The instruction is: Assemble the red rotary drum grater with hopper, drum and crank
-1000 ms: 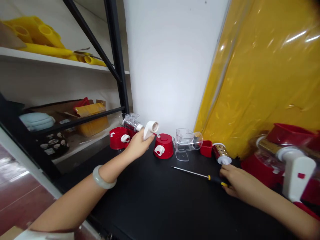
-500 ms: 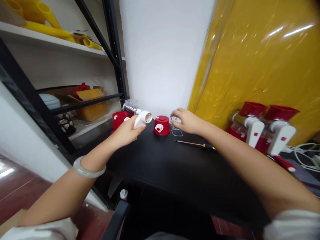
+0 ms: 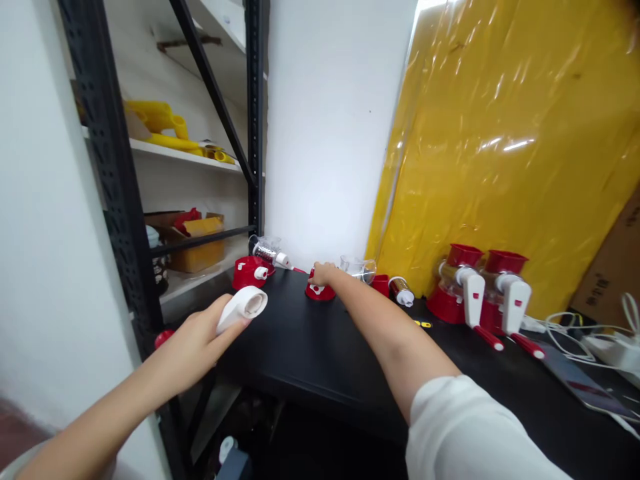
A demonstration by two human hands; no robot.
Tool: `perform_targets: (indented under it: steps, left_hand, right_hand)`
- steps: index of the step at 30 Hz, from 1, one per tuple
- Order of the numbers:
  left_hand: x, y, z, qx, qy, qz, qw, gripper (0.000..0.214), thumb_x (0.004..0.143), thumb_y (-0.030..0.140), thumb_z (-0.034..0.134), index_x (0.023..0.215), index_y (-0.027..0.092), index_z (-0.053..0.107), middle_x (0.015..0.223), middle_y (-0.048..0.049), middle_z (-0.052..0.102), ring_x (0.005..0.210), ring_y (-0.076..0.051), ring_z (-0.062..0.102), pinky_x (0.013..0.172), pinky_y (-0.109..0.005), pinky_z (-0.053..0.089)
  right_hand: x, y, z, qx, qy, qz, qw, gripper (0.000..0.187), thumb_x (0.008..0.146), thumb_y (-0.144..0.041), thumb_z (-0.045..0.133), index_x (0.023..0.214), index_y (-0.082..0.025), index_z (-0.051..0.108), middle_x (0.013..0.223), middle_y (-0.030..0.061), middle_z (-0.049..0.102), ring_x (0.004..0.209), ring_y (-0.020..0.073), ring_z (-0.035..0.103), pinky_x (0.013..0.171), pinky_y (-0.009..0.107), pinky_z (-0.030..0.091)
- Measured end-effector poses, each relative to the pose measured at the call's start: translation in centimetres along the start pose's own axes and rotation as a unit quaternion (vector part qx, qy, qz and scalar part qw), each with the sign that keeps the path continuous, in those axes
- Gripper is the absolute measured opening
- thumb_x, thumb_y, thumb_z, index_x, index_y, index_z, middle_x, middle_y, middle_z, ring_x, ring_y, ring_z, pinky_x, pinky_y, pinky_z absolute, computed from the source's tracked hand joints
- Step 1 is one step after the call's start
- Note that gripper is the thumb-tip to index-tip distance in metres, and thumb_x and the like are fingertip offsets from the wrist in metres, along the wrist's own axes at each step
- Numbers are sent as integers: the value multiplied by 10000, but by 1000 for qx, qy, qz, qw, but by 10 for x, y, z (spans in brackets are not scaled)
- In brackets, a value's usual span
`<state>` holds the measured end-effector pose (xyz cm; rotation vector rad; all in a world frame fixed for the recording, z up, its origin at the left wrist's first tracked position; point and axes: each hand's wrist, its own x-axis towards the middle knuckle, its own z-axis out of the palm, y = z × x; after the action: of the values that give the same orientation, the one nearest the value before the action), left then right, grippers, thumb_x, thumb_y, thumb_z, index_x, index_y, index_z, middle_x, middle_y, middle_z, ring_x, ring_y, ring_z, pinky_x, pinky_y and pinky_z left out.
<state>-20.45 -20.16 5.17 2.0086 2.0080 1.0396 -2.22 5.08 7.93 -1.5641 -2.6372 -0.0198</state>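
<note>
My left hand (image 3: pixel 207 333) is closed around a white crank handle (image 3: pixel 243 307), its round socket end facing away from my palm. A red knob (image 3: pixel 163 339) shows behind that wrist; I cannot tell whether it belongs to the handle. Across the black table, my right hand (image 3: pixel 324 273) grips the top of a red grater base (image 3: pixel 320 293) with a white fitting on its front. Just right of that hand stands a clear plastic housing (image 3: pixel 357 268). Another red base (image 3: pixel 250 273) sits to the left, with a grater drum in a clear housing (image 3: pixel 267 249) behind it.
A loose grater drum (image 3: pixel 401 292) and a red part (image 3: pixel 380 285) lie by the yellow-wrapped panel (image 3: pixel 490 133). Two assembled rotary graters (image 3: pixel 453 293) stand at the right, near white cables (image 3: pixel 565 333) and a flat dark device (image 3: pixel 583 380). A black-framed shelf (image 3: pixel 255 133) borders the left.
My right hand has left the clear housing and taken hold of the red base. The left hand keeps the crank handle, now lower and further left in view. The camera has turned.
</note>
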Motion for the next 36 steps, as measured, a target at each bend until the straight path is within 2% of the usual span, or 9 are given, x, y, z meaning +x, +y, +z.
perform_targets:
  steps: [6,12,15,17,20,23,28,33,36]
  left_hand:
    - [22,11,15,-55,16,1,998,382,871,597,485,939,222,514,607,42,569,462,-173,559,472,-258,424]
    - [63,27,36,-116,42,28,992,389,875,568,502,1041,216,515,623,48,561,436,-158,559,463,-255,436]
    - [84,36,52,-56,53,52,996,405,895,563,466,1072,202,514,688,-5,631,543,-205,632,540,-282,465]
    - [97,40,66,33,43,62,997,462,914,578,411,1130,178,495,836,-90,692,724,-271,689,626,-323,486]
    - [110,42,91,181,-34,52,982,514,948,568,321,1180,132,465,1014,-196,689,918,-348,683,719,-389,493]
    - [117,45,116,228,-100,51,967,431,966,475,340,1158,115,480,1071,-223,668,981,-362,664,782,-421,490]
    - [118,56,146,250,-149,60,955,355,962,403,412,1161,125,504,1151,-227,629,1111,-364,596,872,-438,464]
    - [115,61,157,269,-138,49,952,359,980,363,374,1215,115,484,1205,-236,583,1142,-364,549,886,-463,451]
    - [113,59,160,279,-131,40,951,360,977,342,376,1235,115,481,1216,-240,572,1148,-357,532,903,-472,433]
  right_hand:
    - [-8,0,11,29,19,6,999,410,928,-374,585,1283,-172,545,1299,106,557,1116,238,584,922,469,509]
    - [-45,20,7,55,7,-80,995,428,933,-385,575,1307,-183,527,1307,108,550,1103,233,587,914,460,512]
    - [-80,44,1,62,-15,-142,988,481,913,-431,591,1327,-196,518,1290,109,558,1072,225,594,911,450,506]
    - [-103,65,-3,65,-17,-162,985,678,789,-518,711,1344,-178,523,1252,129,564,1056,248,597,933,450,484]
    - [-133,97,-7,70,7,-159,985,862,650,-551,803,1360,-150,526,1241,163,545,1105,296,573,986,440,444]
    - [-151,122,-7,80,37,-144,986,987,624,-516,825,1432,-121,419,1305,184,522,1199,304,525,1031,431,405]
    - [-155,139,3,93,55,-127,986,1080,603,-527,829,1456,-74,346,1282,214,552,1187,299,537,999,418,425]
    - [-147,136,16,89,43,-130,987,1004,641,-587,788,1415,-82,395,1222,196,579,1109,281,578,945,405,467]
    - [-138,133,6,62,40,-138,988,946,657,-636,758,1387,-121,448,1192,185,581,1110,316,556,935,460,464]
